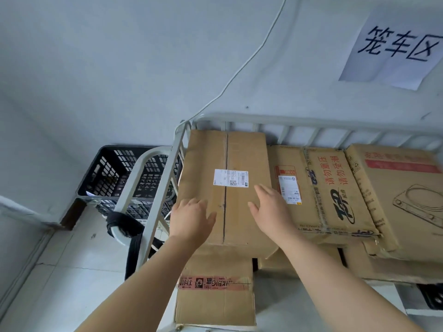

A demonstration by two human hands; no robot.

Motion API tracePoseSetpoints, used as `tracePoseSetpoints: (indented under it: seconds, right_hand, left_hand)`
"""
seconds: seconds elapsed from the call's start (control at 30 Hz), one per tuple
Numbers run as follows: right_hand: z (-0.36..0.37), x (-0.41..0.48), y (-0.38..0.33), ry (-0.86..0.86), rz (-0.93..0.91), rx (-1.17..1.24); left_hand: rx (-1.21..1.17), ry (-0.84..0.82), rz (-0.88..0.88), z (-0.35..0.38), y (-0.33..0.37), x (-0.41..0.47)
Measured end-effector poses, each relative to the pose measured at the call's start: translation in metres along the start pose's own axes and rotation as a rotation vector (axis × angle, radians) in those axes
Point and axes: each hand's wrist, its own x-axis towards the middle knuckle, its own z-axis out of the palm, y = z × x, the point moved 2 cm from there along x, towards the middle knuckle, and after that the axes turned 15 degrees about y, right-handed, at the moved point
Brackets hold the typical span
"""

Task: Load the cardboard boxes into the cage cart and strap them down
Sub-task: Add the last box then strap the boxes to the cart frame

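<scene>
I observed both hands flat, fingers straight, gripping nothing. The left hand (191, 212) and right hand (271, 204) rested on the labelled box (247, 152) at the left end of the cage cart (263, 118). The adjacent box (311, 212) read 请勿重压, 请勿受潮 in red print; the wall sign (393, 44) read 笼车区.

Matt cardboard boxes (225, 188); painted metal cart (311, 121)

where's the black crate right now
Head view, left side: the black crate sits by the wall, just outside the cage cart and its left rail.
</scene>
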Motion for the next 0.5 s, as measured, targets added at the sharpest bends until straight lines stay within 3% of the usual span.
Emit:
tracePoseSetpoints:
  seconds: [0.33,0.5]
  right_hand:
    - [-0.02,0.011,-0.079,-0.045,-0.327,0.144]
    - [0.006,-0.002,-0.126,-0.15,-0.404,0.208]
  left_hand:
    - [0.041,0.147,-0.302,-0.06,-0.07,-0.06]
    - [0.112,0.035,-0.466,-0.057,-0.112,-0.099]
